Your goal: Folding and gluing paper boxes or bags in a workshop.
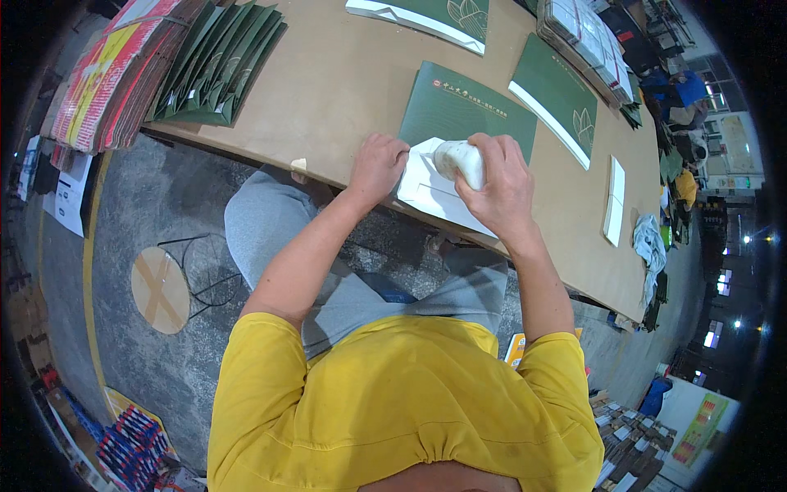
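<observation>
A flat green paper bag (pixel 467 107) with small gold print lies before me at the table's near edge. Its white bottom flaps (pixel 430 190) face me, folded out flat. My right hand (pixel 502 176) is wrapped round a rounded white bottle-like thing (pixel 459 161), its lower end over the white flaps; whether it touches the paper I cannot tell. At the left edge of the flaps, my left hand (pixel 379 168) has its fingers curled in against the bag. What, if anything, these fingers pinch is hidden.
More green bags (pixel 557 94) lie flat at the far side and right. Standing green bags (pixel 217 66) and a tied cardboard stack (pixel 123 74) occupy the left corner. A white strip (pixel 614 201) and grey cloth (pixel 649 246) lie rightward. A round stool (pixel 160 290) stands left on the floor.
</observation>
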`<state>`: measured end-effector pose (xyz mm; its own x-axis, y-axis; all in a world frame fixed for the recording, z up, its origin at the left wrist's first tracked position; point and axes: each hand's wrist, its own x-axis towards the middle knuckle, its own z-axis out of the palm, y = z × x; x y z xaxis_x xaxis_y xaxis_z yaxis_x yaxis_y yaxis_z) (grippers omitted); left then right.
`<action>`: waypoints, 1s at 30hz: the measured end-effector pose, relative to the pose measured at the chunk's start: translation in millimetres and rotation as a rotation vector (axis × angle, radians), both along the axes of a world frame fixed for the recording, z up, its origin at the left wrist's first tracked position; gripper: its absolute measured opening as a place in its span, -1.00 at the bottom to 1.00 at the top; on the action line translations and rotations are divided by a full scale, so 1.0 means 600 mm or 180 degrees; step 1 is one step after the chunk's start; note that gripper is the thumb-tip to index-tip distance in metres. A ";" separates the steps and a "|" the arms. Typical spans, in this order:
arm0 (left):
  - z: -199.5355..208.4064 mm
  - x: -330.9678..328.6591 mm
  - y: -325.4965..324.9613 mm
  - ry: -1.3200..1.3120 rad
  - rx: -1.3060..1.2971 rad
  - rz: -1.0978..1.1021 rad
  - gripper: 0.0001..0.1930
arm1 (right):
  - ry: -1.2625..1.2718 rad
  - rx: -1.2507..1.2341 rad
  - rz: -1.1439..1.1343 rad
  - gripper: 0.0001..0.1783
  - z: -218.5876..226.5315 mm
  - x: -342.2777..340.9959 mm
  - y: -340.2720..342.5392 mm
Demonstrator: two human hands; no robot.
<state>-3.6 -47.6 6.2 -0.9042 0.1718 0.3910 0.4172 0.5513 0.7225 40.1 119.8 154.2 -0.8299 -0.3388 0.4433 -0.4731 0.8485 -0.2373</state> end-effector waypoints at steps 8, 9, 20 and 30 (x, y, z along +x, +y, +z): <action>-0.010 -0.003 -0.001 0.0112 -0.0042 -0.0041 -0.88 | 0.0108 -0.0185 -0.0179 -0.52 -0.009 0.012 0.015; -0.009 -0.004 0.001 0.0129 -0.0048 -0.0036 -0.88 | 0.0069 -0.0506 -0.0298 -0.52 -0.008 0.017 0.026; -0.012 -0.011 -0.016 0.0102 -0.0086 -0.0054 -0.90 | -0.0042 -0.2444 -0.1729 -0.50 0.039 0.146 0.206; -0.009 -0.013 -0.010 -0.0118 -0.0141 -0.0044 -0.88 | 0.0305 -0.0958 -0.1818 -0.54 -0.013 0.170 0.206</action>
<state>-11.4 -53.6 0.7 -0.9153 0.2009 0.3490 0.3984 0.5775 0.7125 141.8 243.6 146.1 -0.7947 0.2944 0.5308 0.0018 0.8757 -0.4829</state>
